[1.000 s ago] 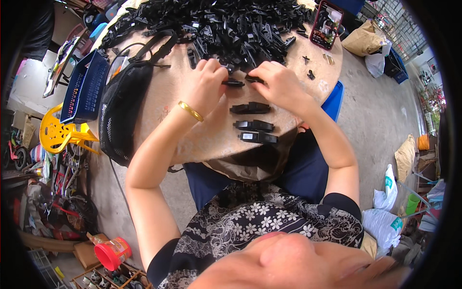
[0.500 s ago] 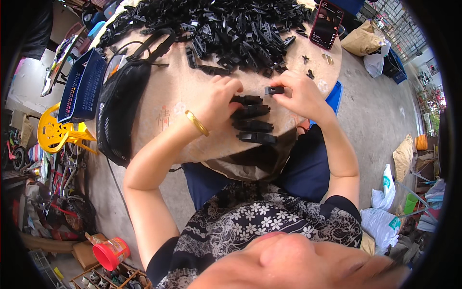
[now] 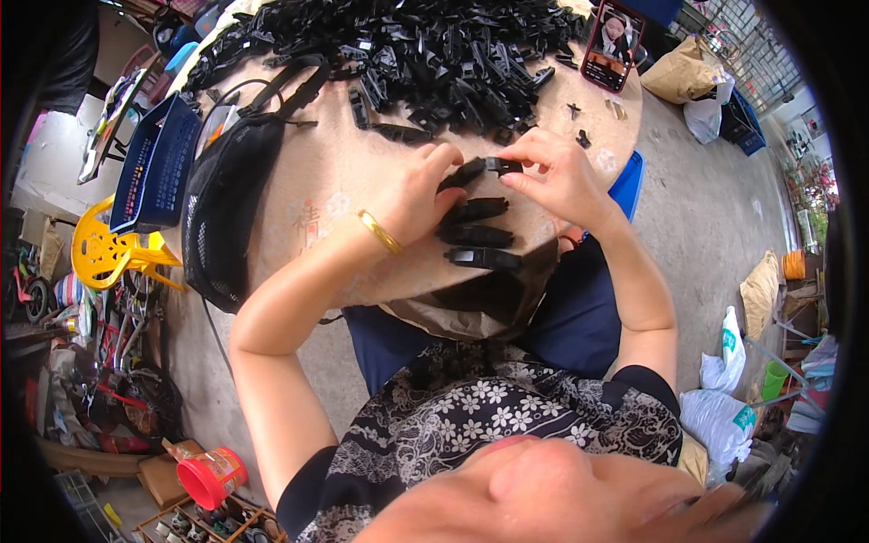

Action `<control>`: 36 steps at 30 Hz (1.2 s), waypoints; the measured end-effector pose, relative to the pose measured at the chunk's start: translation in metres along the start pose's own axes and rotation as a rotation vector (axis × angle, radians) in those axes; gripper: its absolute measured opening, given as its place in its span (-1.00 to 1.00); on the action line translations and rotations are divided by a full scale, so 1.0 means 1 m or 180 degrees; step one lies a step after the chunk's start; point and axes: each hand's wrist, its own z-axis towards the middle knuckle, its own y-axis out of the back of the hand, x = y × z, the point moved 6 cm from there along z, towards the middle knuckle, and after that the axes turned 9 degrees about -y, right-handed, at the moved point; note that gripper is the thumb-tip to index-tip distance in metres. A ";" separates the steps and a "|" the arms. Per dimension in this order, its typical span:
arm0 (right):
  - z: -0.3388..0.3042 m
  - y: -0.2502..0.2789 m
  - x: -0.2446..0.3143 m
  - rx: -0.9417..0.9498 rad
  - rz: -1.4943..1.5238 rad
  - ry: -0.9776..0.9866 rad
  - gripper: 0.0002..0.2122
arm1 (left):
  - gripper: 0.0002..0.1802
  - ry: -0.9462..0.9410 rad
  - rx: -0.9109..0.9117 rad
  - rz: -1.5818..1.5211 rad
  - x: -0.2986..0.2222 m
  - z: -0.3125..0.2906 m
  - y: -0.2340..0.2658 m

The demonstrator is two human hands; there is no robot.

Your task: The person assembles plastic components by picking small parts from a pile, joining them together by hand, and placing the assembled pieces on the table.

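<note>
Blue crate (image 3: pixel 154 163) at table's left edge, contents unclear. Left hand (image 3: pixel 418 195) and right hand (image 3: pixel 554 176) pinch one black plastic part (image 3: pixel 482 168) between fingertips, just above three stacked parts (image 3: pixel 478 235) (pile (image 3: pixel 425 45) behind).

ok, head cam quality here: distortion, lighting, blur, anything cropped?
Head view: strong fisheye, the round table edge bows and a black vignette rings the frame; soft even daylight, no harsh shadows or glare; left hand and right hand on the black plastic part look sharp; the person's own face fills the bottom edge, blurred.
</note>
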 end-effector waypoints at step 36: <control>0.004 -0.007 0.007 0.0093 -0.0868 0.0631 -0.82 | -0.80 -0.0256 0.0186 0.0228 0.014 0.009 0.004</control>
